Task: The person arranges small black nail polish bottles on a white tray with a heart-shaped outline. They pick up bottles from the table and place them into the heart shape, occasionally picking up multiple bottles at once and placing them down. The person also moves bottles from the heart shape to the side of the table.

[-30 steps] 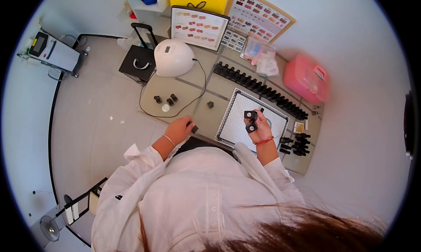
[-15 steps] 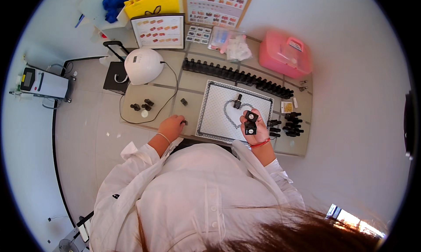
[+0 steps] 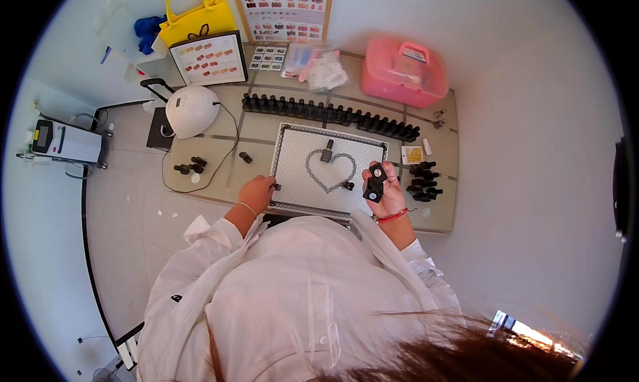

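My left hand (image 3: 256, 195) has its fingers closed on a small black bottle (image 3: 275, 186) at the left border of a white dotted mat (image 3: 293, 162) with a lace heart. My right hand (image 3: 389, 195) grips black square bottles (image 3: 375, 182), their bases with round labels facing up, over the mat's right side. One dark bottle (image 3: 327, 150) lies at the top of the heart, and another small dark bottle (image 3: 347, 186) rests inside its lower right, close to my right fingers. A red string circles my right wrist.
A long row of bottles (image 3: 299, 108) runs behind the mat. More bottles stand right (image 3: 425, 182) and left (image 3: 191, 166). A white lamp (image 3: 192, 112) with a cord, pink case (image 3: 404, 69), colour charts (image 3: 283, 12), yellow bag (image 3: 196, 19) and wheeled machine (image 3: 66, 142) are around.
The view has shifted, moving the table leftward in the picture. My left hand has moved right to the mat's edge with the bottle. A small bottle now shows beside my right hand.
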The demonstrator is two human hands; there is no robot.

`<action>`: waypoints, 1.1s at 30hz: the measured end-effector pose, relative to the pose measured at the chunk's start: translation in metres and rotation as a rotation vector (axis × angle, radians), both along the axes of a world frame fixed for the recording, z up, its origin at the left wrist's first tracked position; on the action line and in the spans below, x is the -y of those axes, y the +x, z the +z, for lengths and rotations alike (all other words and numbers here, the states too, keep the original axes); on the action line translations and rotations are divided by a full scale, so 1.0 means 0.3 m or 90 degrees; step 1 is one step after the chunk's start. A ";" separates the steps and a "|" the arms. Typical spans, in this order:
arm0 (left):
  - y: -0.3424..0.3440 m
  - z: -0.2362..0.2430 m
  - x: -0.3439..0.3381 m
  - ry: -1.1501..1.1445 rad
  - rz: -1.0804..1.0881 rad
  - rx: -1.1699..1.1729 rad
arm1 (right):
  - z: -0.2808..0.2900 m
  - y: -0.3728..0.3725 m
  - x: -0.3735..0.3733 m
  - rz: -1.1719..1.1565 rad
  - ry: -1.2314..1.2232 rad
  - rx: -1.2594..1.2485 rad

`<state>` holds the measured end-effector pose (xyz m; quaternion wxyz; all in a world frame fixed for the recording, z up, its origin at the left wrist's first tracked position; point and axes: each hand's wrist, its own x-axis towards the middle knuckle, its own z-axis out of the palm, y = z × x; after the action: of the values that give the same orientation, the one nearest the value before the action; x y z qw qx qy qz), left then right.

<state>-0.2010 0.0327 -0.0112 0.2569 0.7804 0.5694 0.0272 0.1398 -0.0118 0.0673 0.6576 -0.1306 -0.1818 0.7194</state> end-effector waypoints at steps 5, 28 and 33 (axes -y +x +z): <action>0.082 -0.019 0.019 -0.007 -0.015 -0.050 | -0.018 0.069 0.024 -0.011 -0.005 -0.022; 0.260 1.240 0.123 -0.278 -0.865 1.202 | 0.014 0.144 0.055 -0.019 -0.113 -0.105; 0.274 1.238 0.212 -0.348 -0.867 1.202 | 0.024 0.167 0.066 0.020 -0.181 -0.074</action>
<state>-0.1188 -0.0309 0.3602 0.6928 0.5130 -0.3881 0.3261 0.1900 -0.0316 0.0744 0.6308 -0.1774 -0.0418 0.7542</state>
